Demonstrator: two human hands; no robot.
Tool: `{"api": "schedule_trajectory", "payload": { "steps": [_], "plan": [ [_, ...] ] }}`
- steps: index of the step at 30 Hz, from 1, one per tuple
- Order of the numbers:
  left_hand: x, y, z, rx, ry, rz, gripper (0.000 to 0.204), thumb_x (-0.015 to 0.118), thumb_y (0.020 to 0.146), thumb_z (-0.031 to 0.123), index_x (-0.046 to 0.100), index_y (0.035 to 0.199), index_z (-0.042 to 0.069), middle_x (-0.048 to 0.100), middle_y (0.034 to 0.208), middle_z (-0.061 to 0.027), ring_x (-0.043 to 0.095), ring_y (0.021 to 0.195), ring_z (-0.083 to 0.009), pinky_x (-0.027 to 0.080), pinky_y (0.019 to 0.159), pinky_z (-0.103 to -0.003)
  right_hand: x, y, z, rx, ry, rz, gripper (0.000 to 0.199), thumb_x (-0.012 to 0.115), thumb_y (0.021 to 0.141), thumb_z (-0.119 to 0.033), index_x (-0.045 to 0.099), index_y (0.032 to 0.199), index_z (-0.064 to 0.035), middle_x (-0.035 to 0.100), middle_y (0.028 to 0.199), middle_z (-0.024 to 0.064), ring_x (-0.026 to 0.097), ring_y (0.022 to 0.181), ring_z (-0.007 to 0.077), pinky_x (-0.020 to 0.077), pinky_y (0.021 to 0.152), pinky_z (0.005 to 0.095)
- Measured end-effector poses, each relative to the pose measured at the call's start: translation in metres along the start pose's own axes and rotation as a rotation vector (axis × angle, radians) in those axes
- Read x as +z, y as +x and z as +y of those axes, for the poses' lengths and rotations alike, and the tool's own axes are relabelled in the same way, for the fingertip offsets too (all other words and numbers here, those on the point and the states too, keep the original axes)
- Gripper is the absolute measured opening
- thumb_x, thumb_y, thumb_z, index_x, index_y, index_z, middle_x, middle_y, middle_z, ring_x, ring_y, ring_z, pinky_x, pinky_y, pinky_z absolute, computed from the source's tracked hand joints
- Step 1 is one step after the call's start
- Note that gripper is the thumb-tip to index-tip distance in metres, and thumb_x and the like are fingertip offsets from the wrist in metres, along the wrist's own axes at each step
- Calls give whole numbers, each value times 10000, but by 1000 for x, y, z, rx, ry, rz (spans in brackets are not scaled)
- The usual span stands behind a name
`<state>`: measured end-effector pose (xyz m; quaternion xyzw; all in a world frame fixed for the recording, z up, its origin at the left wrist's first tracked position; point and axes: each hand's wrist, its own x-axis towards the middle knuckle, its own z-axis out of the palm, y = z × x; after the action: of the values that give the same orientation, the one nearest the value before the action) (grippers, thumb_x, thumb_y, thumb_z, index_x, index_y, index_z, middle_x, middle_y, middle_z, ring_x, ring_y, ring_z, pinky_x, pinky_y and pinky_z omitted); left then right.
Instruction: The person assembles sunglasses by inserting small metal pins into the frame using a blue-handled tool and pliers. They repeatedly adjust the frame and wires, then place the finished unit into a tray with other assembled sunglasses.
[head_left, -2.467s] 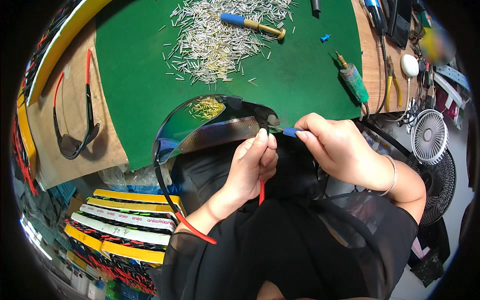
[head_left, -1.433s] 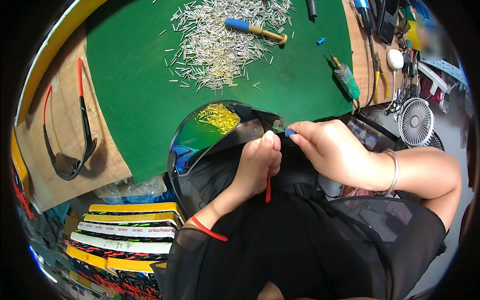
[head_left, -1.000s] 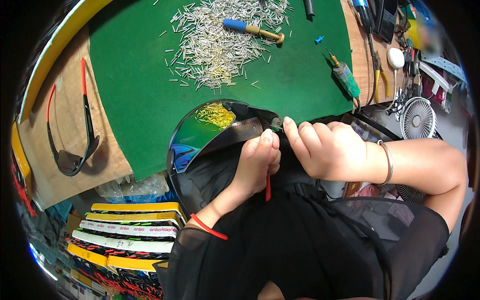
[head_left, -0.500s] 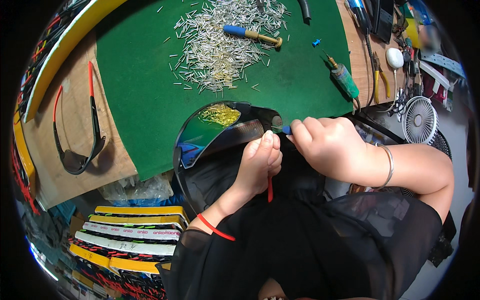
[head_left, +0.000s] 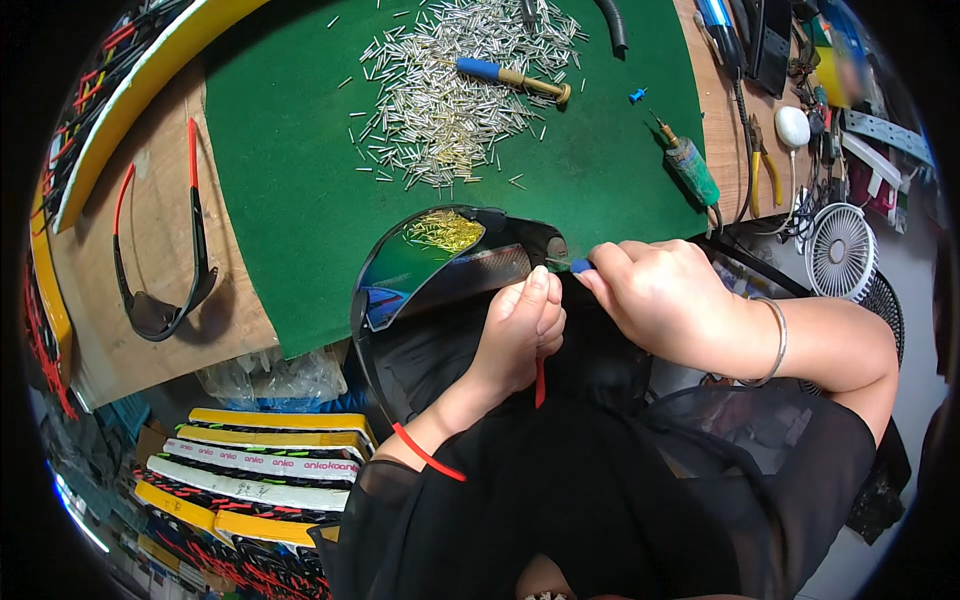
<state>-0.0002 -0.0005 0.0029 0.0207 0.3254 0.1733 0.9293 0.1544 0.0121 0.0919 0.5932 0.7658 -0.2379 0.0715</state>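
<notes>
My left hand (head_left: pixel 520 330) is closed on a pair of dark wraparound sunglasses (head_left: pixel 515 228), pinching the frame near its hinge end. A mirrored lens reflects yellow pins, and red-tipped temples run down past my wrist and below my fist. In my closed right hand (head_left: pixel 660 295) is a slim blue-handled tool (head_left: pixel 580 266), which looks like a screwdriver; most of its handle is hidden by my fingers. Its thin metal shaft points left at the hinge end, but I cannot tell whether the tip touches it.
Metal pins (head_left: pixel 440 120) lie heaped on the green mat (head_left: pixel 290 200), with a blue-and-brass tool (head_left: pixel 510 80) on top. Right are a blue push pin (head_left: pixel 638 96), green-handled tool (head_left: pixel 692 170), pliers (head_left: pixel 763 165) and fan (head_left: pixel 840 250). Other sunglasses (head_left: pixel 160 300) lie left; racks (head_left: pixel 260 470) stand lower left.
My right hand has turned slightly, and more of the tool's thin shaft shows. My left hand keeps its hold on the sunglasses. The whole view has shifted a little.
</notes>
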Motion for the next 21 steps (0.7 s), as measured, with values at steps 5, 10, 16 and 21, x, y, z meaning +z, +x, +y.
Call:
{"api": "schedule_trajectory", "payload": {
  "steps": [5,10,16,21],
  "plan": [
    [1,0,0,3,-14,1,269,362,929,309,409,756,109,275,505,71,231,413,-35,193,388,-186,2,1,-3,-57,-42,83,192,572,761,-206,510,669,-49,545,564,79,587,516,223,470,444,302],
    [0,1,-1,-17,4,7,283,359,928,319,398,731,120,273,501,65,220,417,-43,191,380,-186,3,0,0,-132,-140,128,122,564,714,-157,501,664,-65,500,561,37,545,475,176,445,415,271],
    [-2,1,-3,-6,27,15,293,368,922,336,409,734,116,266,501,70,218,421,-41,189,385,-190,13,-4,4,-323,-289,235,70,529,665,-143,491,668,-84,420,599,-10,449,493,107,377,387,218],
    [0,-1,-1,-4,42,35,276,375,923,320,416,757,103,262,500,74,223,416,-40,190,390,-191,12,-1,-2,-275,-312,302,89,541,681,-158,498,670,-81,435,603,-2,460,503,111,377,393,215]
  ]
}}
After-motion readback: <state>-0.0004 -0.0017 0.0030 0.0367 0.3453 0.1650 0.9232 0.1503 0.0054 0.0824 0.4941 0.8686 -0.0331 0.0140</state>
